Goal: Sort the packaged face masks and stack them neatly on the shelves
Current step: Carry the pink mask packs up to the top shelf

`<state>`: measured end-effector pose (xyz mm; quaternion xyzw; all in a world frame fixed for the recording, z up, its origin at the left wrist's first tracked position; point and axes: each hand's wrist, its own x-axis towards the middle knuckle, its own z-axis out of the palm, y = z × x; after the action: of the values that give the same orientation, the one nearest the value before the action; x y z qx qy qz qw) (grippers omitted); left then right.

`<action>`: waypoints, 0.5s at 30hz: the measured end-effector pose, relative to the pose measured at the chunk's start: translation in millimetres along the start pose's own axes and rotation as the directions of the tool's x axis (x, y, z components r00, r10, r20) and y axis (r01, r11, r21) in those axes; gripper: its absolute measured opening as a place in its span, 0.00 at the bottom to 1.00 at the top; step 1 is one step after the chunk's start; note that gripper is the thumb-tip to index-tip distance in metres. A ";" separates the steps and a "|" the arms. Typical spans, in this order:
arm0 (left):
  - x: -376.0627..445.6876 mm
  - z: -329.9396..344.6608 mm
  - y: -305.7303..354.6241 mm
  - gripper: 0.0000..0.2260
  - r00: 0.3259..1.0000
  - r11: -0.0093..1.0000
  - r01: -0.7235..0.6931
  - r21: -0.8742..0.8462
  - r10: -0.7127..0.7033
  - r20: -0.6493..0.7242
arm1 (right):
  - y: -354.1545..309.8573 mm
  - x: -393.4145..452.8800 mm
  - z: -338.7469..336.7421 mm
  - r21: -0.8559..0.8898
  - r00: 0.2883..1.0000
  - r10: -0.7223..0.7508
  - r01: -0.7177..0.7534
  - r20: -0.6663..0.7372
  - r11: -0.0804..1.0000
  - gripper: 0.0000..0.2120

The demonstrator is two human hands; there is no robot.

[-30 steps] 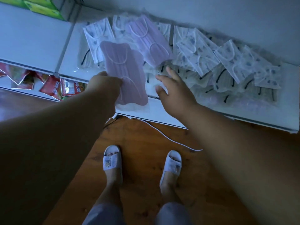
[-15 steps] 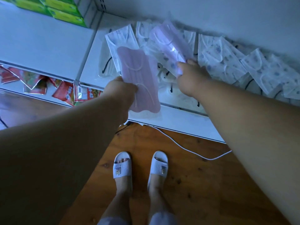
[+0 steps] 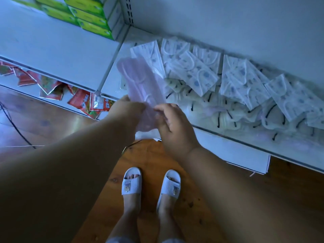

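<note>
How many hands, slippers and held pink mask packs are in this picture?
Hands: 2, left hand and right hand
Slippers: 2
Held pink mask packs: 2, overlapping, so likely rather than certain
Total: 6

The pink masks (image 3: 140,79) were soft cloth inside clear, glossy plastic wrap. The patterned white masks (image 3: 196,71) near the back edge of the shelf (image 3: 112,78) had the same shiny wrap. The shelf looked like smooth, matt painted metal. The floor (image 3: 201,204) was polished wood with knots. The slippers (image 3: 131,185) looked like ribbed matt plastic.
</note>
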<state>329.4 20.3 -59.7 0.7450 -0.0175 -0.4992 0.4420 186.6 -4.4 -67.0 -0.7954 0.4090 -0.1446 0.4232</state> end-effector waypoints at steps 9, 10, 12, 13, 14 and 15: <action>-76.7 -53.3 -16.4 0.08 0.984 0.998 0.056 -0.036 -0.049 0.173 | -43.2 -22.9 -26.4 0.609 0.699 0.646 -0.665 0.305 0.432 0.14; -88.8 -57.7 -17.8 0.09 0.978 0.997 0.064 -0.031 -0.056 0.200 | -49.1 -34.0 -30.6 0.624 0.698 0.652 -0.658 0.295 0.421 0.08; -112.5 -65.2 -21.7 0.15 0.969 0.997 0.070 -0.009 -0.066 0.237 | -62.1 -59.6 -39.3 0.664 0.675 0.681 -0.651 0.285 0.368 0.03; -123.3 -68.1 -24.1 0.17 0.970 0.998 0.055 0.032 -0.061 0.236 | -70.2 -73.5 -43.3 0.672 0.661 0.688 -0.658 0.300 0.339 0.03; -136.0 -70.2 -25.5 0.18 0.972 0.996 0.028 0.083 -0.047 0.231 | -79.8 -87.7 -46.5 0.671 0.652 0.687 -0.669 0.321 0.321 0.03; -146.5 -72.1 -26.9 0.19 0.975 0.992 -0.005 0.127 -0.023 0.220 | -88.5 -101.0 -48.7 0.666 0.661 0.674 -0.669 0.329 0.331 0.05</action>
<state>299.6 151.4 36.8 0.7115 -0.0950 -0.5789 0.3869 142.4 73.9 44.0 -0.3081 0.6036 -0.1128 0.7266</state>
